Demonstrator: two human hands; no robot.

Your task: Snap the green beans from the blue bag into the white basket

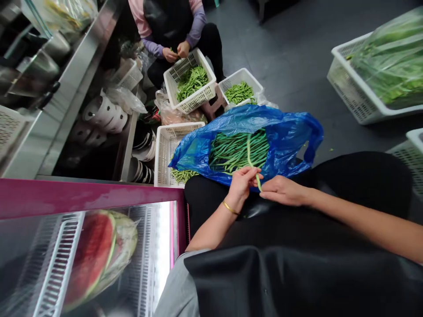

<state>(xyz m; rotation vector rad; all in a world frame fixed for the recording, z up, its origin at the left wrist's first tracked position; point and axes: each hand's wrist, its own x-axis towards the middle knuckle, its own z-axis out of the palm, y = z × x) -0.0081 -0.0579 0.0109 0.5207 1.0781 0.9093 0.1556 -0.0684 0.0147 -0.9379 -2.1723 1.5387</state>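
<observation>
One long, pale green bean (249, 152) stretches up over the bagged beans from between my hands. My left hand (243, 181), with a gold bangle at the wrist, pinches it near its lower part. At the bean's bottom tip, the fingers of my right hand (280, 190) are closed on it. Just beyond my hands a blue plastic bag (291, 127) lies open across my lap, full of long dark green beans (231, 152). Partly under the bag's left side, a white basket (161, 154) holds short bean pieces (183, 176).
Opposite, a person (168, 26) works over a white basket (194, 103) of green pieces, beside a smaller basket (244, 75). A glass-topped fridge (82, 191) with watermelon (92, 251) stands at my left, steel shelving (71, 70) behind it. A crate (360, 94) of bagged greens sits right.
</observation>
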